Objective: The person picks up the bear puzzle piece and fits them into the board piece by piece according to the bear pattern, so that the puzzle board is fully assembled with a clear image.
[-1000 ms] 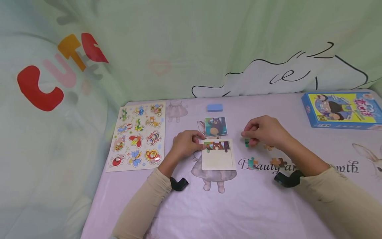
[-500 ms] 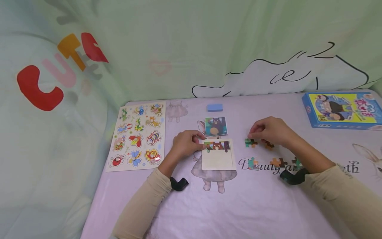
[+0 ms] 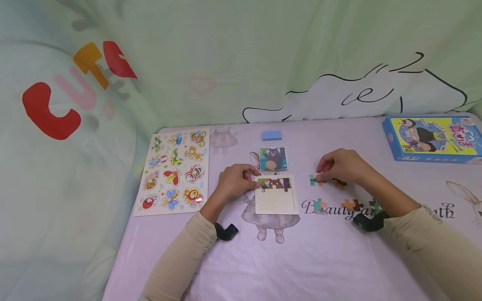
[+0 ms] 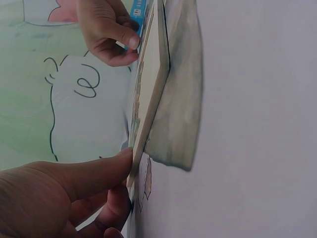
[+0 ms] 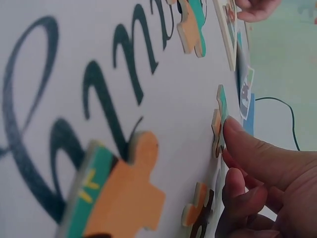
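My left hand [image 3: 235, 182] pinches the left edge of a small wooden puzzle tray [image 3: 276, 204], thumb at its rim in the left wrist view. A strip along the tray's top shows a brown bear's head; below it is bare wood. To the right, my right hand [image 3: 344, 167] holds a green and orange jigsaw piece [image 3: 312, 180] between thumb and finger, low at the tabletop. Just under that hand lies a brown and orange piece [image 3: 340, 184]. Nearer the body sit a teal and orange piece [image 3: 320, 205], an orange and brown piece [image 3: 351, 204] and a green one [image 3: 375, 205].
Above the tray lies a bear picture card [image 3: 273, 159], with a blue block [image 3: 271, 136] behind it. An insect knob puzzle board [image 3: 205, 167] is at the left. A blue and yellow box [image 3: 433, 138] stands at the back right. Printed curtains [image 3: 226, 62] border the table.
My right hand has shifted slightly right and down to the green and orange piece, and its fingers have come together on it. The left hand stays at the tray.
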`<state>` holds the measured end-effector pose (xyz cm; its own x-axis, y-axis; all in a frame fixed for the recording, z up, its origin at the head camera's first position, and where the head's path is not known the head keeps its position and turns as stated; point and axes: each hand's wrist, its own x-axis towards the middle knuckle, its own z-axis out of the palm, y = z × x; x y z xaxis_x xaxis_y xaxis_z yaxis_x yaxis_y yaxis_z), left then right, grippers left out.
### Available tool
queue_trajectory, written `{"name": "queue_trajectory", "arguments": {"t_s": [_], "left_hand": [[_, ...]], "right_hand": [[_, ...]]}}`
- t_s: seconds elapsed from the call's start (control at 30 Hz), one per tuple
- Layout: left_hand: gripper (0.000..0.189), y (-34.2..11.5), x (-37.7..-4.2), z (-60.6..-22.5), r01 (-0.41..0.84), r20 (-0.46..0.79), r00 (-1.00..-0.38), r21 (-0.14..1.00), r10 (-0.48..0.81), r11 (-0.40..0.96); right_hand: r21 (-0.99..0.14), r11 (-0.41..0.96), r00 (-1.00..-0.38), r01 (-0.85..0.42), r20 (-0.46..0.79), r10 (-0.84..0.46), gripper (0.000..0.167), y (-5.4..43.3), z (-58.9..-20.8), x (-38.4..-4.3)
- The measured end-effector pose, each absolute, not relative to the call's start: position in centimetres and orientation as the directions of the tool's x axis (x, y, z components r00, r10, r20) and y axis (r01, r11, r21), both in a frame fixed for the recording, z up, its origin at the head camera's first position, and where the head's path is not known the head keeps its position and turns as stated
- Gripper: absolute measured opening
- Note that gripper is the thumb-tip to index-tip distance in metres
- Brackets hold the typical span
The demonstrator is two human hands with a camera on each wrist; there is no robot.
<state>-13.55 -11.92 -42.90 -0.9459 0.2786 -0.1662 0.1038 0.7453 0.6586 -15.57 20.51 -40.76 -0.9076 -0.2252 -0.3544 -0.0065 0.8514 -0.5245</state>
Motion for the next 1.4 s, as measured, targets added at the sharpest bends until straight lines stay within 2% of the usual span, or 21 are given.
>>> {"name": "queue_trajectory", "arguments": {"t_s": [1.4], "left_hand": [[0.023,-12.0,-13.6,-43.0,0.095,-0.175,-0.945,0.665,0.278,0.741]], "right_hand": [[-0.579,0.814,-0.881,-0.047,-0.360,-0.308,0.016,19.9,-39.7,-14.7]]}}
